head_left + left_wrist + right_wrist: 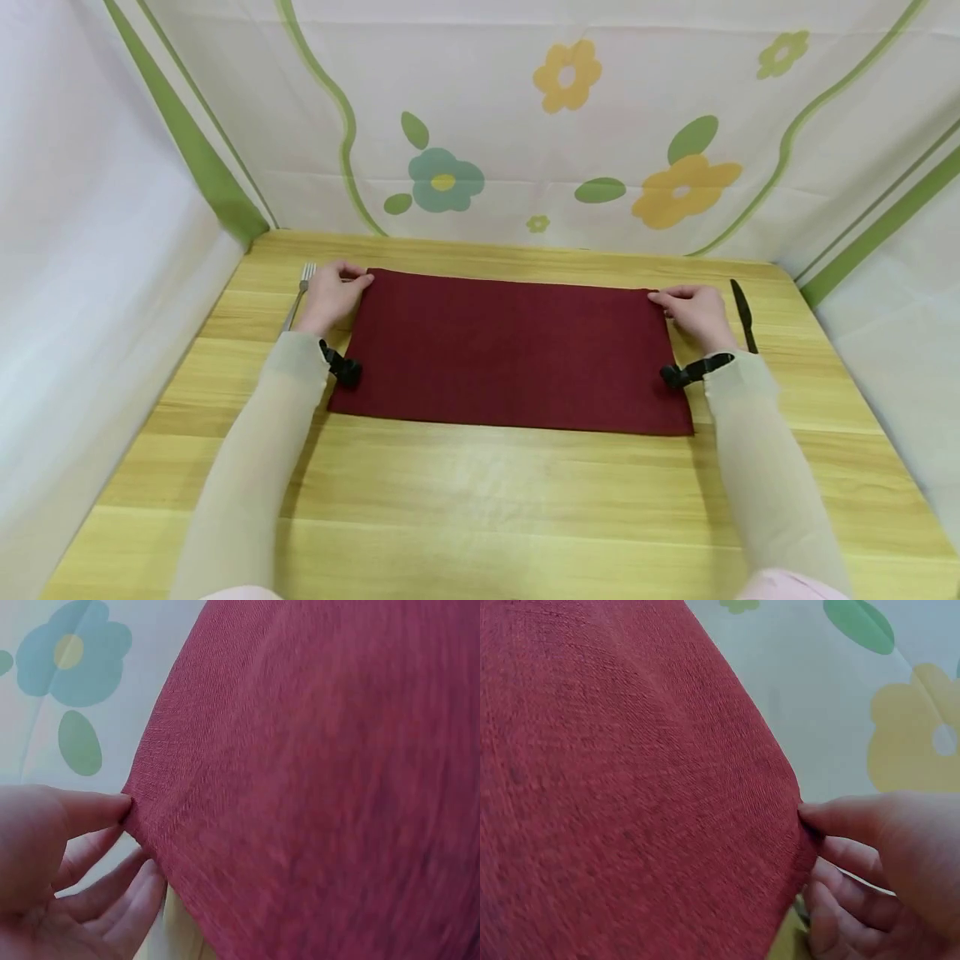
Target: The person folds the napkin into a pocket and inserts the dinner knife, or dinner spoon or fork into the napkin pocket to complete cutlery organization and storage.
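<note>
A dark red rectangular cloth (510, 354), perhaps a placemat or napkin, is stretched wide between both hands over the wooden table. Its far left corner is pinched between thumb and fingers of my left hand (332, 296). My right hand (696, 315) pinches the far right corner in the same way. Up close in the left wrist view, the cloth (315, 780) shows a fine weave and the left thumb presses on its corner. The right wrist view shows the right thumb on the other corner of the cloth (645, 795).
A fork (306, 282) lies left of the left hand, partly hidden by it. Right of the right hand lies a black knife (741, 304). The wooden table (480, 508) ends at a flowered white curtain (495, 108) behind, with white cloth on both sides.
</note>
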`<control>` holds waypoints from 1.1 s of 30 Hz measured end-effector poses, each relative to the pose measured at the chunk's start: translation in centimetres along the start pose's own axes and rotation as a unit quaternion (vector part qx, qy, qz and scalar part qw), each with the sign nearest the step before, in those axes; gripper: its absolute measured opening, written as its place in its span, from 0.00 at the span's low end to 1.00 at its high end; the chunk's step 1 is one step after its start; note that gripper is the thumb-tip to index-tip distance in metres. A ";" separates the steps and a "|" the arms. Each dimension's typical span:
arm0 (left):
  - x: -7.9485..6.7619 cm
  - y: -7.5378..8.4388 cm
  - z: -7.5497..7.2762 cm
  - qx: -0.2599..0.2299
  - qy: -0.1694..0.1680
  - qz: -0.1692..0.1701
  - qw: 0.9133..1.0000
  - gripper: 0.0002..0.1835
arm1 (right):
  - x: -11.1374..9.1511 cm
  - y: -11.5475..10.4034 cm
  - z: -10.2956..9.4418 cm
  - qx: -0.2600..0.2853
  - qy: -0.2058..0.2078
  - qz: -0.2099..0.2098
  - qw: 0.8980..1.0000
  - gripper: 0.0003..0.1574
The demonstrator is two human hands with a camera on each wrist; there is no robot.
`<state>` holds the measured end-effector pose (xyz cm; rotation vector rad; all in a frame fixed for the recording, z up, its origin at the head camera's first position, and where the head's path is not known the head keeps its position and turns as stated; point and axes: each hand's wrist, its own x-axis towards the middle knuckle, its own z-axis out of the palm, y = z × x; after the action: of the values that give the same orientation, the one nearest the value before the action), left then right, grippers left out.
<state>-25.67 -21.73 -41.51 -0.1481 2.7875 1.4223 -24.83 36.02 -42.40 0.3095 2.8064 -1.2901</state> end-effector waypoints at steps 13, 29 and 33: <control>0.8 0.5 -0.4 -0.112 -0.043 -0.023 0.993 0.25 | 0.6 -0.2 0.0 0.147 -0.031 0.022 0.988 0.37; 0.9 -0.1 -2.0 -0.160 0.016 -0.040 0.986 0.22 | 0.2 -0.8 0.3 0.201 -0.012 0.008 0.980 0.29; 0.7 0.0 -2.4 -0.152 0.010 -0.042 0.987 0.24 | 0.1 -1.2 0.6 0.201 -0.006 0.006 0.979 0.26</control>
<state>-26.27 -23.69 -40.14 -0.2806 2.5256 1.8219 -25.23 34.86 -41.87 0.3277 2.5069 -1.8447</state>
